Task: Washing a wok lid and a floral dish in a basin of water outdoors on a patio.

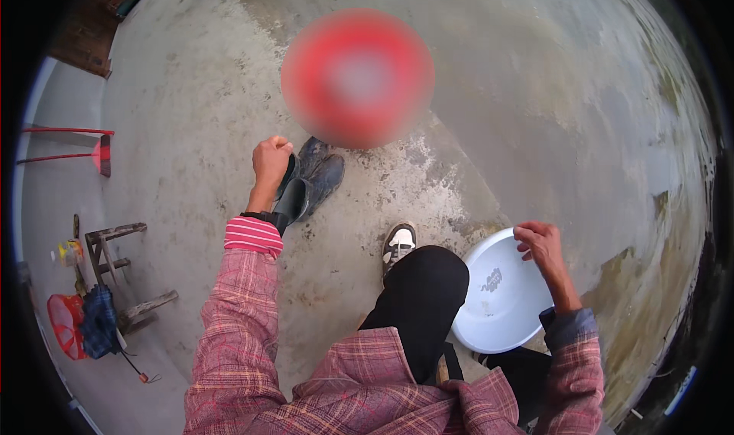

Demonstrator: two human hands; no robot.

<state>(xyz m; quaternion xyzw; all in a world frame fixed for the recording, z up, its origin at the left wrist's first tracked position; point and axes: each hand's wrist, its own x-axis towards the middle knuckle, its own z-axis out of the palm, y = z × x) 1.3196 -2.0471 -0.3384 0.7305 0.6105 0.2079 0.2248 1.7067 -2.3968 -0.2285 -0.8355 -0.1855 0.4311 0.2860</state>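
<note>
My left hand [270, 162], its fingers curled in and its thumb against them, is beside the shafts of a pair of dark rubber boots [321, 185]. Whether it touches the nearer boot top or holds anything is hidden by the hand itself. On the other side, my right hand [542, 243] is at the upper right rim of a pale blue-white plastic basin [504, 314], fingers bent over the inside. The view does not settle whether it grips the rim. Some dark grey marking shows on the basin's bottom. The basin stands beside my bent knee [436, 280].
A blurred red round patch [358, 79] covers what lies beyond the boots. Along the left wall are a red broom [102, 155], a wooden stool [109, 243], a dark blue folded umbrella [100, 323] and a red bag [66, 326]. The concrete floor [189, 108] looks wet at right.
</note>
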